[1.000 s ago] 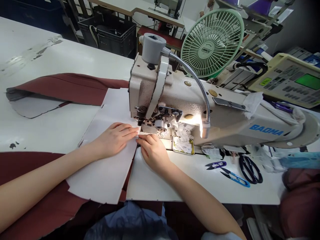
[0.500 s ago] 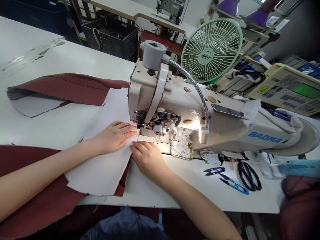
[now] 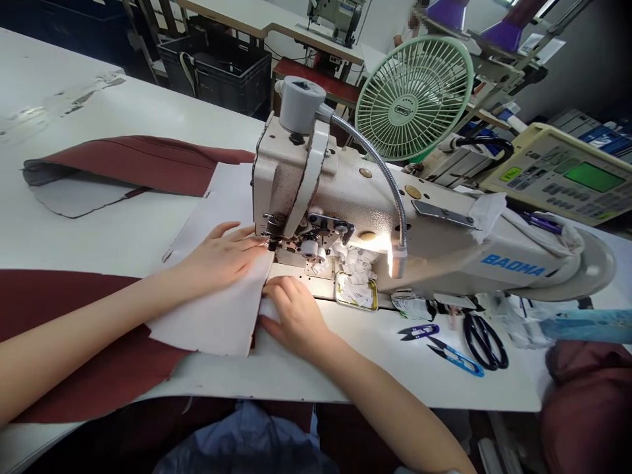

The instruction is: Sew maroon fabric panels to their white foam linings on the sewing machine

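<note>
A worker's left hand [image 3: 217, 258] and right hand [image 3: 293, 313] press a white fabric panel [image 3: 210, 316] onto the desk [image 3: 99, 99] at the needle end of a Baoma sewing machine [image 3: 316, 178]. The hands lie apart, both open, and neither closes around anything. The left hand rests flat with its fingers spread, the fingertips [image 3: 254, 241] just beside the machine's presser foot [image 3: 270, 230]. The right hand sits closer to the person, in front of the machine's bed, its fingers slightly bent and pressing on the panel's edge.

The panel lies under and between the hands, in front of and to the left of the machine, with its upper edge reaching the presser foot. Maroon fabric [image 3: 74, 316] spreads beneath the panel and the left forearm, left of the machine, and a second maroon piece with a gray underside [image 3: 133, 161] lies farther left and behind.

To the right of the needle, a small metal tray of white tags [image 3: 355, 291] sits at the machine's bed. Purple thread snips [image 3: 419, 332], blue thread snips [image 3: 457, 360] and black-handled scissors [image 3: 486, 342] lie in front of the machine's arm. A green fan [image 3: 415, 99] stands behind the machine.
</note>
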Motion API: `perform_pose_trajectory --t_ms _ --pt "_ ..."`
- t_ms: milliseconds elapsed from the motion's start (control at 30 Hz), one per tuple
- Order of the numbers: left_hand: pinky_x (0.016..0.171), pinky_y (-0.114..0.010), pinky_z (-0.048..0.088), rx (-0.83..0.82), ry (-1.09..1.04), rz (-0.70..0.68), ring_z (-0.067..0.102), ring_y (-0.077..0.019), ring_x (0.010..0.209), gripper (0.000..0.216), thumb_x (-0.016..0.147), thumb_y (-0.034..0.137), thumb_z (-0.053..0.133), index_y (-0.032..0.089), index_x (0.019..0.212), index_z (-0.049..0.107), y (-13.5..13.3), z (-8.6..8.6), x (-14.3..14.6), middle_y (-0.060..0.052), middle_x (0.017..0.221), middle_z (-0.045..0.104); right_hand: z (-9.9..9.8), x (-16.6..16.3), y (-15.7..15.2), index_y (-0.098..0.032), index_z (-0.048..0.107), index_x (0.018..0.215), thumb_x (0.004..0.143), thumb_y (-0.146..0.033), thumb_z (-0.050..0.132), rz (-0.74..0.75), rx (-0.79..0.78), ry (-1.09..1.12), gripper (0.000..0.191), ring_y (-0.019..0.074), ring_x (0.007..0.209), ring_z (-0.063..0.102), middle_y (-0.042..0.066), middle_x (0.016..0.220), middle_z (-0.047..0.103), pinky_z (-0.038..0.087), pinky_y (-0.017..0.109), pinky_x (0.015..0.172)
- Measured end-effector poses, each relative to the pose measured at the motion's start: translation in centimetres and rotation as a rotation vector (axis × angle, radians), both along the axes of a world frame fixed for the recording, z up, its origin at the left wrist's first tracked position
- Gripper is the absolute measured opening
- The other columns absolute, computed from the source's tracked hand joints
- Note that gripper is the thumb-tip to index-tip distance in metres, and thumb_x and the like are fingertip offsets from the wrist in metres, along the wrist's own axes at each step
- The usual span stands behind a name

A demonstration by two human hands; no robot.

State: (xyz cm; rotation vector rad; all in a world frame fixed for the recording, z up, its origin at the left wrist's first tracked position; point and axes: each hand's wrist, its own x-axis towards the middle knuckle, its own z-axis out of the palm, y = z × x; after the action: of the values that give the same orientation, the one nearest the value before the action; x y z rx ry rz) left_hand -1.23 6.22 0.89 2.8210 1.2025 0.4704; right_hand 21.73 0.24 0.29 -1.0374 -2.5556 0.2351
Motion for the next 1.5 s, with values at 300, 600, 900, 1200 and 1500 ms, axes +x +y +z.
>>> perform_pose_trajectory --t_ms 300,600,900,1200,1500 --pt "0.110 -0.034 0.042 -0.203 -0.182 0.029 0.049 -0.0204 0.136 0.064 0.091 0.016 0.041 0.023 0.153 0.032 -12.2 1.3 -0.3 -0.004 0.149 0.050 0.3 -1.1 -3.4 -0.014 0.062 0.088 0.095 -0.010 0.049 0.297 0.321 -0.067 0.014 0.0193 0.080 0.050 0.006 0.084 0.060 0.034 0.032 0.062" --pt "0.105 -0.041 0.043 -0.035 -0.118 -0.065 0.051 -0.0271 0.132 0.048 0.088 0.020 0.046 0.020 0.135 0.057 -9.4 -1.2 -0.2 -0.007 0.141 0.059 -0.8 -1.9 -4.8 -0.013 0.062 0.078 0.091 -0.005 0.044 0.226 0.376 -0.122 0.023 0.0206 0.069 0.049 0.010 0.074 0.060 0.036 0.033 0.056" --pt "0.104 -0.043 0.042 0.086 -0.068 -0.117 0.053 -0.0274 0.129 0.040 0.094 0.015 0.043 0.019 0.130 0.061 -6.2 -2.4 -0.3 -0.008 0.136 0.062 -1.4 -1.7 -3.4 -0.011 0.065 0.087 0.093 -0.001 0.042 0.163 0.270 -0.189 0.025 0.0210 0.079 0.054 0.012 0.085 0.064 0.047 0.035 0.069" --pt "0.097 -0.037 0.044 0.159 -0.129 -0.184 0.061 -0.0219 0.110 0.030 0.098 0.015 0.045 0.019 0.121 0.064 -3.4 -1.6 0.2 -0.006 0.117 0.070 -0.5 -1.3 -2.5 -0.012 0.065 0.117 0.097 -0.014 0.050 -0.067 0.202 -0.093 0.025 0.0212 0.095 0.055 0.009 0.107 0.067 0.046 0.036 0.078" --pt "0.087 -0.032 0.045 0.040 -0.270 -0.245 0.060 -0.0161 0.093 0.022 0.097 0.012 0.050 0.023 0.103 0.068 -0.4 -2.1 -0.5 -0.001 0.090 0.068 0.0 -1.0 -0.7 -0.023 0.067 0.109 0.095 -0.023 0.059 -0.185 0.133 -0.174 0.017 0.0208 0.084 0.051 0.006 0.095 0.062 0.038 0.036 0.070"
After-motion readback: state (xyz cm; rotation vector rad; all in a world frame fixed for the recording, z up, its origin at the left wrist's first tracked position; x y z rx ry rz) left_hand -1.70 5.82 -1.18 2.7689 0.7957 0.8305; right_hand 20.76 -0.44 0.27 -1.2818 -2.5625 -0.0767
